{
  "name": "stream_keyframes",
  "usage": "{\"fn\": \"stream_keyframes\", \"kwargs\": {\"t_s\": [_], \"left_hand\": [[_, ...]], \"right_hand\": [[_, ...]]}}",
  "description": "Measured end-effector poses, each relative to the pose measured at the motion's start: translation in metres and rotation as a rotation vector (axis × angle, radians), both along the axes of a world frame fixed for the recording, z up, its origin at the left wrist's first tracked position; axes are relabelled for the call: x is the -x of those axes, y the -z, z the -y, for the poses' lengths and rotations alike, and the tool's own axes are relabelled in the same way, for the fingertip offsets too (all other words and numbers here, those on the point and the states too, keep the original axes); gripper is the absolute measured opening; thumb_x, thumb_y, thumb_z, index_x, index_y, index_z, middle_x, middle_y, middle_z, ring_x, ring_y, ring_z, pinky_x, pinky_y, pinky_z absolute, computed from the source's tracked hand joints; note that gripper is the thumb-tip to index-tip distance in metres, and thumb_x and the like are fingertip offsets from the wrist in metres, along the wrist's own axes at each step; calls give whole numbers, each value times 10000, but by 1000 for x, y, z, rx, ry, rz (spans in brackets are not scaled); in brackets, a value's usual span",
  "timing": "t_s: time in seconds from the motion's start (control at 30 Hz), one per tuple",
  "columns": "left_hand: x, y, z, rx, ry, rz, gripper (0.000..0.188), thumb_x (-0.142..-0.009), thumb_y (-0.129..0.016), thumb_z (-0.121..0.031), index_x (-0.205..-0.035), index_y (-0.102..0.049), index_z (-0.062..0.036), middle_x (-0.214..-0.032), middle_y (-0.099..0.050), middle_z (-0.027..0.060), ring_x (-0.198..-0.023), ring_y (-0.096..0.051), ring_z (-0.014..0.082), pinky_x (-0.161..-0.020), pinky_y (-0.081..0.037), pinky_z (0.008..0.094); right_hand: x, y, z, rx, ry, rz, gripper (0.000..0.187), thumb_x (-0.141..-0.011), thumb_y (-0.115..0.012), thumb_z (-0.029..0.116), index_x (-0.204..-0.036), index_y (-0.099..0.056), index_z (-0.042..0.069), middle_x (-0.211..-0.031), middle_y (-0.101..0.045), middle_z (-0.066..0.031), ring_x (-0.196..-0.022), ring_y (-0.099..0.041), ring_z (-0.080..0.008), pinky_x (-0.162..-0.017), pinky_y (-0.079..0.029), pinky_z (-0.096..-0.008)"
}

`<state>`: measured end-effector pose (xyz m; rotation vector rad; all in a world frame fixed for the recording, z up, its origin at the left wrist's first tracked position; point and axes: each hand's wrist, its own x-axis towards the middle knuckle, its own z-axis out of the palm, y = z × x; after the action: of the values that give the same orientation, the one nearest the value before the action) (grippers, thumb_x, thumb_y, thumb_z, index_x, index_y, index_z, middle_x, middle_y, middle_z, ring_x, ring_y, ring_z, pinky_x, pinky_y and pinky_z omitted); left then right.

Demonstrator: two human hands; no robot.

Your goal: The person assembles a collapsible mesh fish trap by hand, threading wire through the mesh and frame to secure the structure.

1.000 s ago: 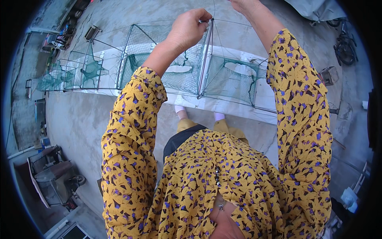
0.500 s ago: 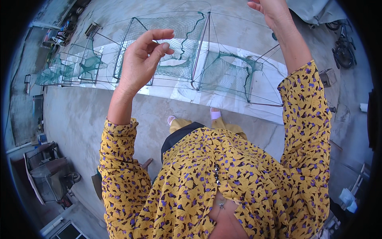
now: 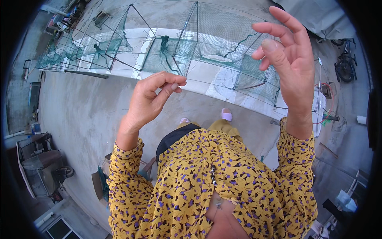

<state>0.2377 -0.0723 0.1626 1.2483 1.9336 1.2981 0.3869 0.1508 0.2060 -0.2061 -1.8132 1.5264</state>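
Note:
A long green mesh net trap (image 3: 217, 40) with dark square frames stretches across the scene beyond my hands. It lies over a white sheet (image 3: 221, 89) on the concrete. My left hand (image 3: 149, 97) is in front of the net's middle, thumb and forefinger pinched together; anything between them is too fine to make out. Higher and to the right, my right hand (image 3: 292, 59) is raised before the net's right end. Its fingers are loosely curved and spread, with nothing visible in them. Thin cords run along the frames.
My feet in pink slippers (image 3: 227, 115) stand at the sheet's near edge. A bicycle (image 3: 345, 65) and a grey cover (image 3: 318, 18) are at the far right. A small stool (image 3: 102, 19) stands beyond the net at far left. A three-wheeled cart (image 3: 43, 165) is at the left.
Both hands have come lower and nearer, the left one also shifting right. My left fingertips have closed into a pinch. The net's frames stand differently, and more of its right end shows.

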Motion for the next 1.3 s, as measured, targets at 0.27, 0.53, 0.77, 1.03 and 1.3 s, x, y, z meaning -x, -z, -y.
{"fn": "stream_keyframes", "kwargs": {"t_s": [0.27,0.53,0.77,1.03,1.3], "left_hand": [[-2,30,17,107,-92,105,162,-882,-488,17,-1003,-595,28,-928,-633,82,-816,-613,137,-727,-496,254],[6,50,0,200,-149,274,172,-892,-498,-28,-1031,-588,18,-930,-639,68,-812,-602,118,-727,-489,239],[21,80,-45,300,-39,223,161,-891,-506,-42,-1017,-594,7,-897,-638,50,-776,-596,105,-702,-475,223],[101,188,-117,245,-9,-210,329,-762,-649,-172,-1061,-585,-51,-1139,-514,209,-1033,-526,341,-877,-425,375],[109,191,-167,699,-113,-372,597,-761,-660,-247,-1276,-423,-61,-1379,-200,270,-1198,-381,408,-984,-366,378]], "right_hand": [[-58,-26,69,-393,-430,-47,270,-797,-648,186,-1067,-638,184,-707,-583,40,-528,-525,-82,-442,-410,-192],[-43,-27,85,-115,-518,-487,815,-630,-471,785,-867,-631,22,-782,-600,-103,-447,-454,-142,-338,-286,-224],[-29,-47,52,-482,-793,-254,547,-609,-611,359,-1075,-559,78,-826,-595,-73,-574,-545,-139,-417,-394,-254],[53,10,-48,-820,-206,143,366,-789,-566,14,-1151,-556,64,-855,-609,-91,-737,-590,-211,-620,-474,-278],[73,30,-83,-573,-228,269,228,-808,-548,96,-1024,-581,28,-867,-617,-122,-747,-594,-291,-644,-464,-360]]}}
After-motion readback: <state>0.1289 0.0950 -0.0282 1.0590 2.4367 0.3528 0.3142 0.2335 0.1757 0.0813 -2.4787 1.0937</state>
